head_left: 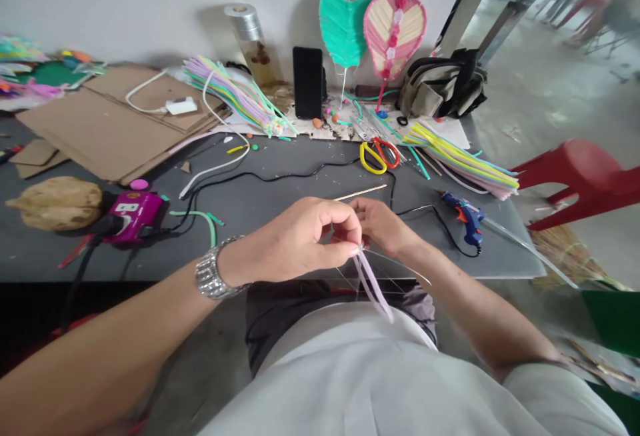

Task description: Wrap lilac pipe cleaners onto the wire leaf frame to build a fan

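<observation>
My left hand [307,236], with a metal watch on its wrist, is closed in a pinch at the front edge of the table. Between its thumb and fingertips is the top of a lilac pipe cleaner [373,286], bent into a narrow loop that hangs down over my lap. Thin pale wires [407,267] spread out from the same spot. My right hand [383,226] is close behind, its fingers curled and partly hidden by the left; what they grip does not show. A thin wooden stick [363,192] lies just beyond both hands.
Red-and-yellow-handled scissors [373,158] lie ahead. A blue glue gun [463,216] rests at right, its cord crossing the table. Pipe cleaner bundles [235,93], cardboard [120,136], a phone [307,83], a bottle [255,46], two leaf-shaped fans [395,36] and a magenta power socket [135,216] stand around.
</observation>
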`<state>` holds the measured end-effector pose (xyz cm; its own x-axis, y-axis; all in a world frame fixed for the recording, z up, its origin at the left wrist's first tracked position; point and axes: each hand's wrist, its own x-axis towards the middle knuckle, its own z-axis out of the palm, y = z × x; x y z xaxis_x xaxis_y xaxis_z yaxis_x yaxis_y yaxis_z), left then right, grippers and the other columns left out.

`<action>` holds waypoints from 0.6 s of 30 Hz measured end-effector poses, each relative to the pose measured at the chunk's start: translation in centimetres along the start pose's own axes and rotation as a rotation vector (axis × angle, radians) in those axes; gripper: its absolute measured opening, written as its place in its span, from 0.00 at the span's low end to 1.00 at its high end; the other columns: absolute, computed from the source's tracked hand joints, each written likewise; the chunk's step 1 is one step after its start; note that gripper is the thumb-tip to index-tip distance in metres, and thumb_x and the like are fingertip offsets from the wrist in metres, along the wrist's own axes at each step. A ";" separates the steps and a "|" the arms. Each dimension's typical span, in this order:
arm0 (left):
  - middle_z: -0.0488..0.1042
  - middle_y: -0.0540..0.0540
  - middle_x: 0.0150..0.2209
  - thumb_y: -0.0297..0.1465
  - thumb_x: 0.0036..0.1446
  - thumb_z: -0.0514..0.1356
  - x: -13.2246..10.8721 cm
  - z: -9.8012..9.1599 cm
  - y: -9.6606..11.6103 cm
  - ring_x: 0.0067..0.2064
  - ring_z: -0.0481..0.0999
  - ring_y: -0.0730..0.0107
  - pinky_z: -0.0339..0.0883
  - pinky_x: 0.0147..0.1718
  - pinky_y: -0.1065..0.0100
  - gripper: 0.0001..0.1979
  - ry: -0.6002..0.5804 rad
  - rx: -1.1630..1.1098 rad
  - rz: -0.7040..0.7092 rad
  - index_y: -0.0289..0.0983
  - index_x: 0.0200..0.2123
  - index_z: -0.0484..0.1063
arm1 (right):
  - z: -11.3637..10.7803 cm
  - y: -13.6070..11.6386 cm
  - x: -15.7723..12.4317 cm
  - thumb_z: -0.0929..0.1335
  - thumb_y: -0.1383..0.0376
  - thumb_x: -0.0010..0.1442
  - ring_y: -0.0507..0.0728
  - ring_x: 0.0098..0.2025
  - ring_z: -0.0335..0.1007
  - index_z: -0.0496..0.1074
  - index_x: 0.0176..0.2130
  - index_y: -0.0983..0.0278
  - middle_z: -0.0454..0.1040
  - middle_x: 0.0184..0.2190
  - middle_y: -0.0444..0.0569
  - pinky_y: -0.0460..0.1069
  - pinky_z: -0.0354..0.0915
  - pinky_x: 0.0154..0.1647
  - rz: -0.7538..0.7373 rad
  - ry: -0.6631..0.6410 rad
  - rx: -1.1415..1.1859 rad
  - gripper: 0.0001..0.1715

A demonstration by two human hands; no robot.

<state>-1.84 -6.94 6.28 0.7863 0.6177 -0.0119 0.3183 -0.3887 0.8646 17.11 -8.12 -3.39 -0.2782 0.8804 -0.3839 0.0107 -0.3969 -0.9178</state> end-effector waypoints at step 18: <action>0.82 0.47 0.34 0.32 0.57 0.62 0.4 -0.5 -0.3 0.36 0.78 0.69 0.68 0.36 0.70 0.06 0.023 -0.016 -0.148 0.37 0.30 0.77 | -9.0 -15.5 11.2 0.70 0.73 0.55 0.47 0.23 0.63 0.61 0.33 0.59 0.63 0.18 0.32 0.46 0.60 0.26 -0.518 0.686 -0.057 0.15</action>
<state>-1.90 -6.26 6.24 0.7191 0.6829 -0.1286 0.4212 -0.2811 0.8623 22.43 10.24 5.62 0.3802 0.9164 0.1254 0.0958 0.0959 -0.9908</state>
